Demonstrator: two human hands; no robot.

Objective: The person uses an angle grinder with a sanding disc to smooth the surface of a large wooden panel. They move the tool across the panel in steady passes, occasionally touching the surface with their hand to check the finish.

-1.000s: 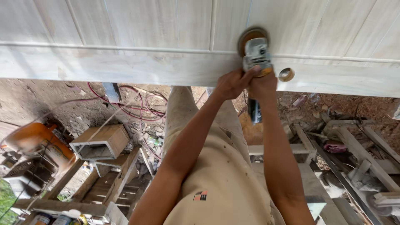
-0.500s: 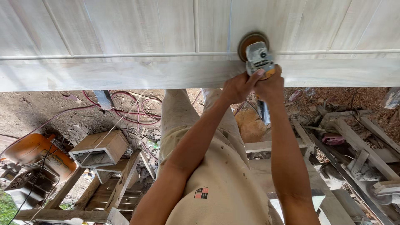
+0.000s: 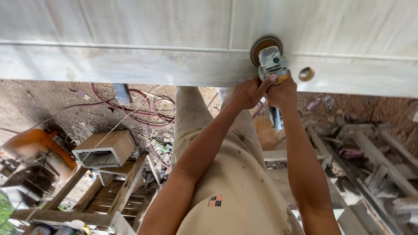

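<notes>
Dirt floor strewn with red hose, a hollow wooden box and timber frames lies under a pale, whitewashed door panel laid flat across the top of the view.

On that panel, near its lower rail and just left of a round bored hole, sits the angle grinder, its brown sanding disc flat on the groove where the rail meets the raised boards. The tool's grey metal head is dusty, an orange band shows at the neck, and its dark handle runs back toward the person's body.

Both hands are wrapped shut around the grinder: the left hand clasps the neck from the side with its fingers reaching over the body, and the right hand grips the handle just behind it, the two touching each other.

Done well, this sanding calls for the disc to be kept level rather than tipped on its edge, so it does not gouge the soft pale wood. Light, even pressure and a steady travel along the grain seem wise, and the disc should be held clear of the hole's rim. The panel's surface looks streaky, with bare wood showing through the white along the rail.
</notes>
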